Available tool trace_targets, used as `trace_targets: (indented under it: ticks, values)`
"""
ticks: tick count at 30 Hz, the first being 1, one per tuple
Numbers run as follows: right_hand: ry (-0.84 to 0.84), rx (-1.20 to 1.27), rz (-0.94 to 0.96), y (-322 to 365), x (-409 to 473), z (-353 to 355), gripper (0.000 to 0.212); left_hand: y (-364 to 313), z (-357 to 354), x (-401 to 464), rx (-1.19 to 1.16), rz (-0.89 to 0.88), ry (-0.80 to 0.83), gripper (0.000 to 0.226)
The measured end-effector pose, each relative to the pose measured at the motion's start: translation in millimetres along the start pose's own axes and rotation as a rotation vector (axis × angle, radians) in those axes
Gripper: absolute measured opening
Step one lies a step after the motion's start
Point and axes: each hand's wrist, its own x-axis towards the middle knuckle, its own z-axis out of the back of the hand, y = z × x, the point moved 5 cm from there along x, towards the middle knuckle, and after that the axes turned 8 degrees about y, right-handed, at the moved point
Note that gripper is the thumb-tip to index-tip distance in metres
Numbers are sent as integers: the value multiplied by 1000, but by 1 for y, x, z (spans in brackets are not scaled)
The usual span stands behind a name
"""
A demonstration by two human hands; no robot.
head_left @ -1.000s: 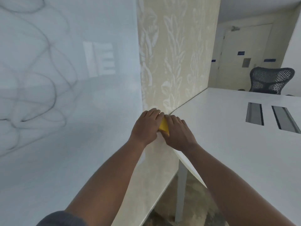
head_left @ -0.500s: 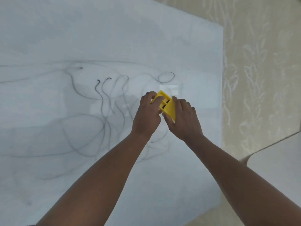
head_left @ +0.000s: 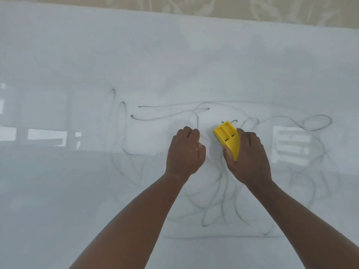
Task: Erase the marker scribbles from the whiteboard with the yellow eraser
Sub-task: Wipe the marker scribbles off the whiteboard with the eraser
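A large whiteboard fills the view, with looping grey-black marker scribbles across its middle and right. My right hand grips the yellow eraser and holds it at the board among the scribbles. My left hand is a loose fist just left of the eraser, apart from it, with nothing visible in it. Both forearms reach up from the bottom of the frame.
A beige patterned wall shows above the board's top edge. The glossy board carries bright window reflections at the left and right.
The view has swung from the table corner onto the board. My left hand has let go of the eraser and moved left; the right hand alone now holds it.
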Motion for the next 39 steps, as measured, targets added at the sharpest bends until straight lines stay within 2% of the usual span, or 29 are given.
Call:
trace_targets:
  ticks: [3, 5, 11, 15, 18, 24, 29, 34, 39]
  values:
    - [-70, 33, -2, 27, 13, -20, 57, 51, 27, -5, 105, -38, 1, 38]
    - [-112, 16, -8, 44, 22, -32, 55, 87, 46, -7, 190, -66, -58, 48]
    - [-183, 72, -110, 116, 54, -74, 54, 216, 108, -12, 374, -37, -127, 61]
    - [-290, 172, -198, 168, 71, -97, 57, 298, 147, -13, 411, 39, -150, 64]
    - [-349, 214, -195, 201, 85, -106, 58, 339, 157, -17, 429, 62, -119, 64]
    - [-330, 276, -38, 271, 135, -109, 59, 364, 151, -19, 452, 39, -111, 65]
    - [-195, 323, 105, 323, 158, -119, 60, 365, 151, -20, 438, 8, -132, 65]
    - [-63, 263, 301, 340, 117, -137, 64, 365, 151, -22, 432, 7, -140, 65]
    - [22, 264, 363, 331, 41, -160, 65, 359, 149, -26, 417, 42, -121, 64]
